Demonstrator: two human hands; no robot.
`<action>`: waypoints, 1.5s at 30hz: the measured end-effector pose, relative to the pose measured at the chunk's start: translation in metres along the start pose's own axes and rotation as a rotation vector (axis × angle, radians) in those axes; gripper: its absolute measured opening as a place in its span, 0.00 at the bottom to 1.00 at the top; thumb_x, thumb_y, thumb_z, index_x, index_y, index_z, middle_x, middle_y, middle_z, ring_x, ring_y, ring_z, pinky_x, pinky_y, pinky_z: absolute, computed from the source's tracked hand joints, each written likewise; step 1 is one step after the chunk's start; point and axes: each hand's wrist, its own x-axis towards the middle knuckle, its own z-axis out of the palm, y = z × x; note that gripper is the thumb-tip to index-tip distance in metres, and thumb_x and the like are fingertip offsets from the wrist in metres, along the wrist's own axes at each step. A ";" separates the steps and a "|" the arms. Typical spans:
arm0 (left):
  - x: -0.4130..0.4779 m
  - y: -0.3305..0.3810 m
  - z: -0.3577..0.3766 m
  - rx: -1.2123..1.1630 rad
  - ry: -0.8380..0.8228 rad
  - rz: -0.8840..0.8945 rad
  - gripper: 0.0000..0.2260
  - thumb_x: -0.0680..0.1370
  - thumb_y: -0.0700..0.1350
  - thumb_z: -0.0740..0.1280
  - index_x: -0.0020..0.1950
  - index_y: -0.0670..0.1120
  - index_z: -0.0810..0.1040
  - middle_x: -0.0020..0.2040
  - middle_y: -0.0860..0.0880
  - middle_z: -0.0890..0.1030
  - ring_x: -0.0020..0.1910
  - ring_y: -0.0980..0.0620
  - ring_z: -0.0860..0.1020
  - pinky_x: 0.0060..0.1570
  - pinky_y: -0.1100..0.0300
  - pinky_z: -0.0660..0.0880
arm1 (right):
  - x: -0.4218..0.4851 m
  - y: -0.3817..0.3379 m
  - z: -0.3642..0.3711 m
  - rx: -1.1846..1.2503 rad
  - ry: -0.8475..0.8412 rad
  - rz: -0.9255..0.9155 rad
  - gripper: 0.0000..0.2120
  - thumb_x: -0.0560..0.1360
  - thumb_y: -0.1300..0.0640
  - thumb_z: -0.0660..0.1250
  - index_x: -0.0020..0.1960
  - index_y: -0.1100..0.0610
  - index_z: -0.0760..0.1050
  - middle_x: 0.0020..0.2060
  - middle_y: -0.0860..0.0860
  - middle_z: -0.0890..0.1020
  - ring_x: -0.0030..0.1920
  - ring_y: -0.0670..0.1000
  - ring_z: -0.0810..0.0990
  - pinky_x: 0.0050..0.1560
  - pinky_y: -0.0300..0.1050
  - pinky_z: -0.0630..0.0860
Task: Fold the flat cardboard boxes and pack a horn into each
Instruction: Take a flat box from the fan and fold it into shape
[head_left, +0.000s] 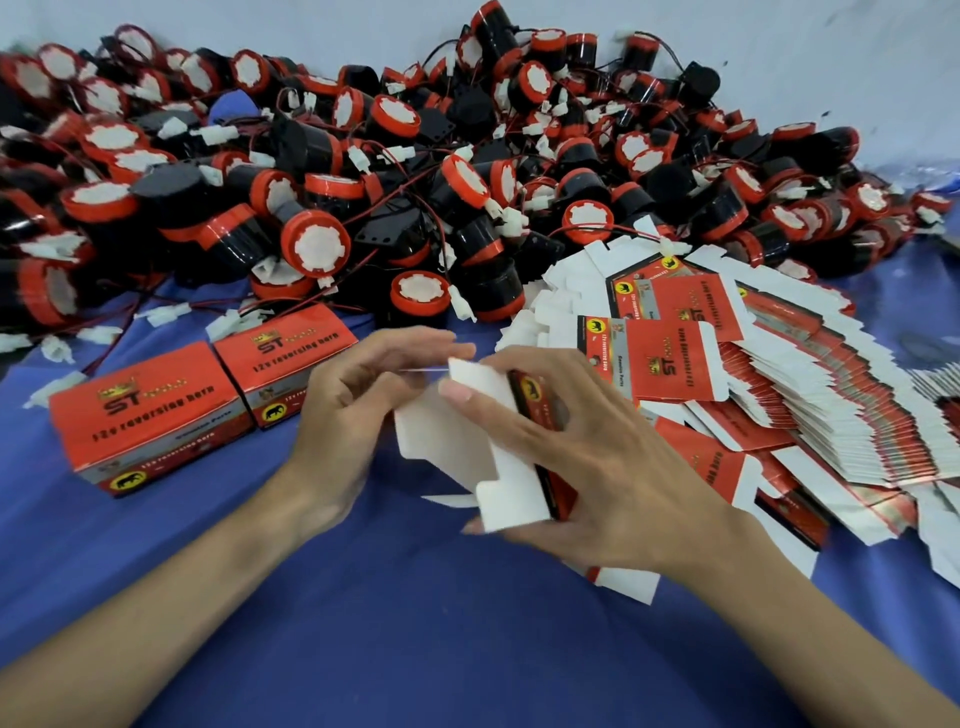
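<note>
Both my hands hold one flat cardboard box (457, 447), its white inside facing me, above the blue cloth. My left hand (353, 410) pinches its upper left flap with curled fingers. My right hand (576, 447) grips its red printed right side, thumb across the white face. A fanned stack of flat red-and-white boxes (769, 395) lies to the right. A big pile of black-and-red horns (415, 171) with wires and white plugs fills the back.
Two folded red boxes (150, 415) (283, 353) stand side by side at the left. A blue cloth (415, 623) covers the table. Loose white plugs and red wires trail out of the pile at the left edge.
</note>
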 end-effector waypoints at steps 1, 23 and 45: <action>-0.001 0.001 0.002 0.010 0.007 0.026 0.13 0.72 0.39 0.63 0.53 0.54 0.79 0.52 0.50 0.84 0.54 0.45 0.80 0.49 0.45 0.75 | 0.000 0.001 -0.002 -0.009 0.011 0.021 0.33 0.74 0.36 0.64 0.73 0.48 0.59 0.64 0.54 0.65 0.62 0.53 0.69 0.61 0.46 0.69; -0.009 0.002 0.006 0.399 -0.377 0.215 0.31 0.66 0.53 0.72 0.66 0.46 0.67 0.62 0.47 0.69 0.63 0.45 0.71 0.56 0.56 0.72 | -0.004 0.008 -0.007 0.189 0.012 -0.008 0.33 0.71 0.41 0.69 0.69 0.60 0.67 0.70 0.55 0.68 0.65 0.59 0.70 0.64 0.58 0.68; -0.011 -0.003 0.006 0.475 -0.337 0.273 0.31 0.76 0.70 0.51 0.68 0.49 0.68 0.67 0.52 0.68 0.69 0.48 0.66 0.63 0.58 0.68 | 0.001 0.004 -0.004 0.114 0.138 -0.012 0.24 0.66 0.42 0.75 0.45 0.64 0.82 0.48 0.53 0.82 0.52 0.60 0.76 0.56 0.51 0.71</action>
